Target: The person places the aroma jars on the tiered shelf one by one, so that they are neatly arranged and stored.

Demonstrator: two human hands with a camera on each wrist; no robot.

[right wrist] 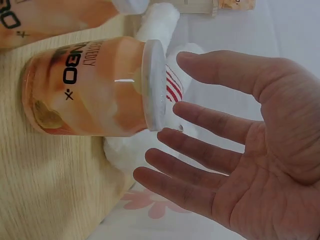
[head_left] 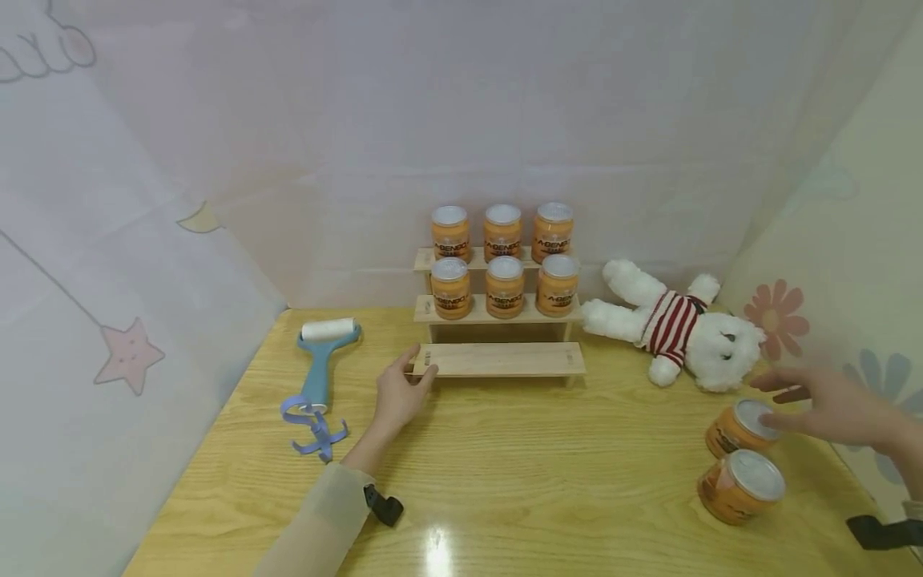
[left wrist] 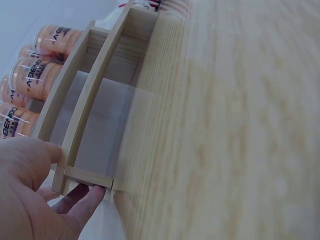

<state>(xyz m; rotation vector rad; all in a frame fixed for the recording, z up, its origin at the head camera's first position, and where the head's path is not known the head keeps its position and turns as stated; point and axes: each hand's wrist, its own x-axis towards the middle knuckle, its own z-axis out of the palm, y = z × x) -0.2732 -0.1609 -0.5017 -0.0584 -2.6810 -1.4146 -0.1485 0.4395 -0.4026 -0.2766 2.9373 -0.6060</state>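
The three-tier light wooden rack (head_left: 501, 359) is steadied at its bottom-left corner by the left hand (head_left: 400, 394), while the nearer-back orange jar with silver lid (head_left: 740, 427), standing on the surface (head_left: 505, 481), is reached for by the right hand (head_left: 829, 405), fingers spread, nothing gripped yet.

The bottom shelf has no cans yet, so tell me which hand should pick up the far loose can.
Right. The right hand hovers open just above the far loose can, fingers spread by its lid. The left hand rests on the wooden rack's left end, far off.
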